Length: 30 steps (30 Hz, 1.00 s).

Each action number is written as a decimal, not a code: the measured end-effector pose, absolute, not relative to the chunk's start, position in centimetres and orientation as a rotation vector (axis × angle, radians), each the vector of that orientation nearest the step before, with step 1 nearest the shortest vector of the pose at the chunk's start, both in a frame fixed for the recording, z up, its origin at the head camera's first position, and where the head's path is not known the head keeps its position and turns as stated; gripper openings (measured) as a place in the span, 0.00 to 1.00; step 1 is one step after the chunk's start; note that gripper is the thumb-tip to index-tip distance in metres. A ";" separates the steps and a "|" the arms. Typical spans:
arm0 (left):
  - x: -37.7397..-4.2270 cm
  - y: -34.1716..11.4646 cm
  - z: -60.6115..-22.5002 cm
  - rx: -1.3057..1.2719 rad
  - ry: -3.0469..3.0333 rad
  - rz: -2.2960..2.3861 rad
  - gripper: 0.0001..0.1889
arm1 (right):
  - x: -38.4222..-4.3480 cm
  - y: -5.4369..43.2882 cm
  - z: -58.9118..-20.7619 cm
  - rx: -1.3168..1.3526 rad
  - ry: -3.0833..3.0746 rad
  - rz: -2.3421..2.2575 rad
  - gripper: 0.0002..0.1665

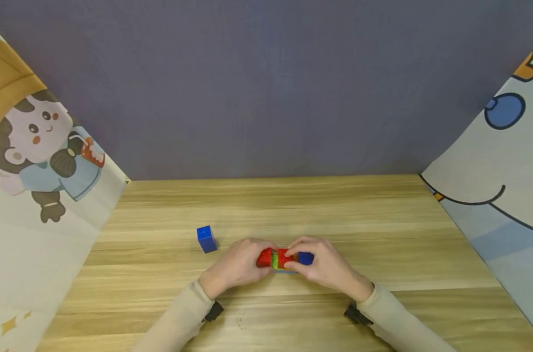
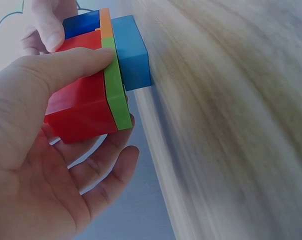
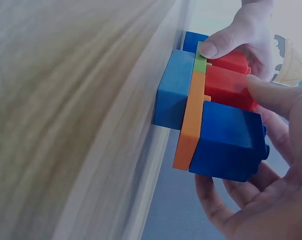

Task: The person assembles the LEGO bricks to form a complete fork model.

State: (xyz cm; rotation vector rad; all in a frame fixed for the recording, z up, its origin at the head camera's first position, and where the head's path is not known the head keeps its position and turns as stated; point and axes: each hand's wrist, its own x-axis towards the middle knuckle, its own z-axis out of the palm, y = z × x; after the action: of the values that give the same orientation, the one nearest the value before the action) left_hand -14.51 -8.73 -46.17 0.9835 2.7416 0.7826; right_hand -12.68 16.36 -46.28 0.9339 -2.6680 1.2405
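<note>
A stack of toy building bricks sits low over the table between both hands. At its bottom is a light blue brick (image 3: 173, 92); above that lie a thin green brick (image 2: 116, 90) and a thin orange brick (image 3: 191, 120). Two red bricks and a dark blue brick (image 3: 228, 140) form the top row. My left hand (image 1: 244, 263) grips the left end, thumb across the green brick and fingers behind the left red brick (image 2: 83, 107). My right hand (image 1: 325, 264) pinches the middle red brick (image 3: 228, 85) between thumb and fingers. The far side of the stack is partly hidden.
A loose blue brick (image 1: 207, 239) stands upright on the wooden table (image 1: 271, 205), left of the left hand. A grey wall panel (image 1: 266, 88) rises at the back, with cartoon-printed panels on both sides.
</note>
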 end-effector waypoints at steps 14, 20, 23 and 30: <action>-14.3 -9.6 -45.8 0.976 2.751 0.836 0.19 | -12.8 16.4 -45.7 0.915 -2.789 1.191 0.21; -14.2 -9.9 -45.6 0.983 2.752 0.841 0.20 | -12.9 16.5 -45.7 0.912 -2.802 1.206 0.21; -14.1 -10.0 -45.6 0.984 2.751 0.850 0.20 | -12.9 16.5 -45.7 0.913 -2.798 1.214 0.21; -13.7 -10.6 -45.4 0.959 2.759 0.878 0.21 | -12.8 16.6 -45.7 0.927 -2.768 1.205 0.20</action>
State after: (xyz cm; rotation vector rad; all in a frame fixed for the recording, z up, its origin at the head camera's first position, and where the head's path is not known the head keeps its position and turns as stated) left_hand -13.75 -10.55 -45.36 0.9595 2.7588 0.8778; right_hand -12.80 16.56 -45.74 0.9271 -2.7684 1.2049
